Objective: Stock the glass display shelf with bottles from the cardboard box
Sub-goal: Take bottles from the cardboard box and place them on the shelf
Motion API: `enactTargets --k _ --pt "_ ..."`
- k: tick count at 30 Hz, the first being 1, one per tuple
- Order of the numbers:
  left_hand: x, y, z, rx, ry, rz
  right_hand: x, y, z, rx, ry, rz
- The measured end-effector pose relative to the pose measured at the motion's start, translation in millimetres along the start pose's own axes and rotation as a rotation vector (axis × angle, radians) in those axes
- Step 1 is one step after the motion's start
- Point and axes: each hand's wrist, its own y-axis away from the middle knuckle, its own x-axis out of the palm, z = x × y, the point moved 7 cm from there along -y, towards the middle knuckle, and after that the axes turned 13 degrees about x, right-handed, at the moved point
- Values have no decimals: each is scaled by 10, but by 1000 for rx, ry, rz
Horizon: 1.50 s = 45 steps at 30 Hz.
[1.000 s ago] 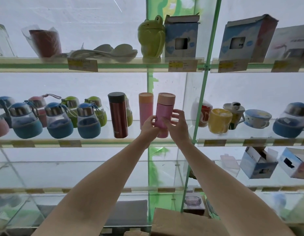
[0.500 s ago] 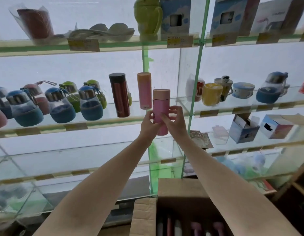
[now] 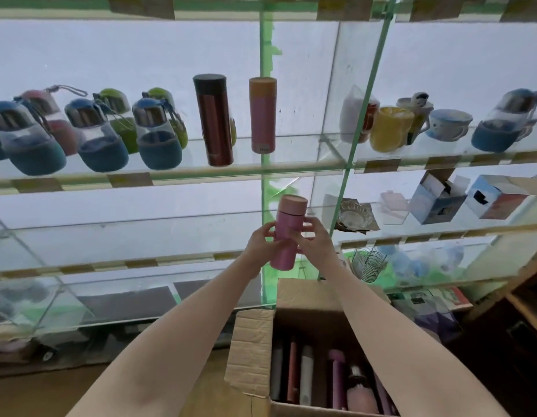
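Arms reach forward and up from the bottom edge, both bare, meeting in front of the glass display shelf (image 3: pixel 183 173). The left hand (image 3: pixel 262 243) and the right hand (image 3: pixel 313 242) both wrap curled fingers round one short pink bottle (image 3: pixel 286 233), the left from its left side, the right from its right. The bottle is upright with a slight lean, its paler cap clear of both hands, its base showing below them. It hangs in the air, in front of the empty shelf level under the stocked one, above the open cardboard box (image 3: pixel 303 299).

On the stocked level above stand a dark red flask (image 3: pixel 213 120) and a tall pink bottle (image 3: pixel 262 114), apart from each other. In the box more bottles stand on end in shadow; their colours and number are hard to make out, and the frame's lower edge cuts the box off. Goods on the lowest shelves are blurred behind glass
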Motion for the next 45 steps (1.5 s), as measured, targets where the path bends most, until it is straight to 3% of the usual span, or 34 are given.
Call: enactTargets --k 6,13,24,34,45 --pt "105 -373 431 -72 -4 -25 41 -509 -351 84 -9 49" --pt "160 -897 609 -86 35 -125 19 -1112 -214 85 10 108" --pt "184 -1257 870 -141 -133 -153 82 -1622 -436 181 115 214" --pt "94 -939 903 -280 -182 -168 -7 -1405 -585 239 159 152" --pt "190 13 957 -275 -227 -21 -148 -413 -894 310 152 83"
